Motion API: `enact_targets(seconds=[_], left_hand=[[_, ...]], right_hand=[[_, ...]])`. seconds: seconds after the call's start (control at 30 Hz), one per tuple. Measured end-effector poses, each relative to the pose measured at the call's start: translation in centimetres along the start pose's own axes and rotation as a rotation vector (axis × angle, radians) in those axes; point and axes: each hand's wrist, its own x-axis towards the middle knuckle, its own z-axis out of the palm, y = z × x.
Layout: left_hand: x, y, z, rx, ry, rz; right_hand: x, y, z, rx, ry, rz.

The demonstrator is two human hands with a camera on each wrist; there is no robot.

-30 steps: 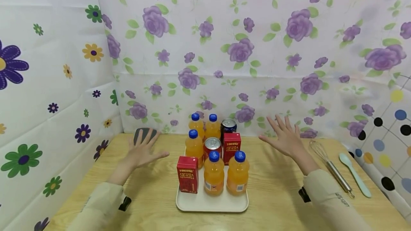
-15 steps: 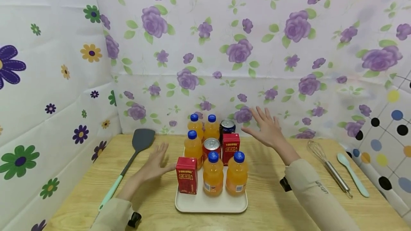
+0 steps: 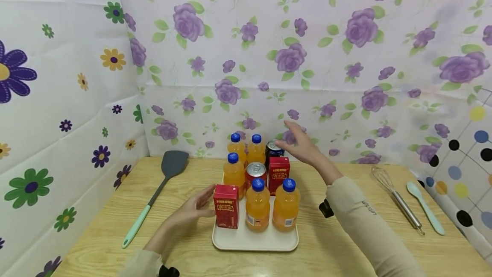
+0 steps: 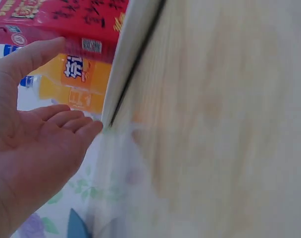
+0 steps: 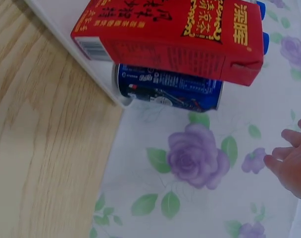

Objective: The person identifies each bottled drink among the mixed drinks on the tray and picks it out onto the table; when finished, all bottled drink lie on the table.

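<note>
A cream tray [image 3: 255, 243] carries drinks standing upright: orange juice bottles [image 3: 258, 208] with blue caps, a red can [image 3: 255, 171], a dark blue can [image 3: 271, 153] and two red cartons. My left hand [image 3: 190, 209] is at the left side of the front-left carton [image 3: 226, 208], thumb and fingers spread apart; whether it touches the carton I cannot tell. In the left wrist view the same hand [image 4: 36, 148] has loosely bent fingers. Above the dark blue can reaches my right hand [image 3: 303, 146], holding nothing, near the back carton [image 3: 279, 176].
A grey spatula [image 3: 174, 163] with a mint handle lies on the wooden table left of the tray. A whisk [image 3: 399, 202] and a mint spoon [image 3: 426, 208] lie to the right. A flowered cloth [image 3: 246, 54] hangs close behind the drinks.
My left hand has moved right and down to the front-left carton, uncovering the spatula. My right hand has moved left, from beside the tray to above the dark blue can.
</note>
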Motion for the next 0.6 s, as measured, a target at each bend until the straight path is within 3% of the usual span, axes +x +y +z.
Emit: enact_targets(seconds=[0.23,0.37,0.6], left_hand=[[-0.6,-0.4,1.4,-0.286,-0.086,-0.009],[-0.9,-0.7,2.1,-0.313,-0.068,-0.002],[-1.2,-0.9,3.0,-0.293,0.022,0.0]], right_hand=[[0.7,-0.7,0.8,0.07,-0.031,0.006],[0.8,-0.8,1.4,0.128,-0.061,-0.003],[1.5,-0.8,2.8,0.212,-0.093,-0.02]])
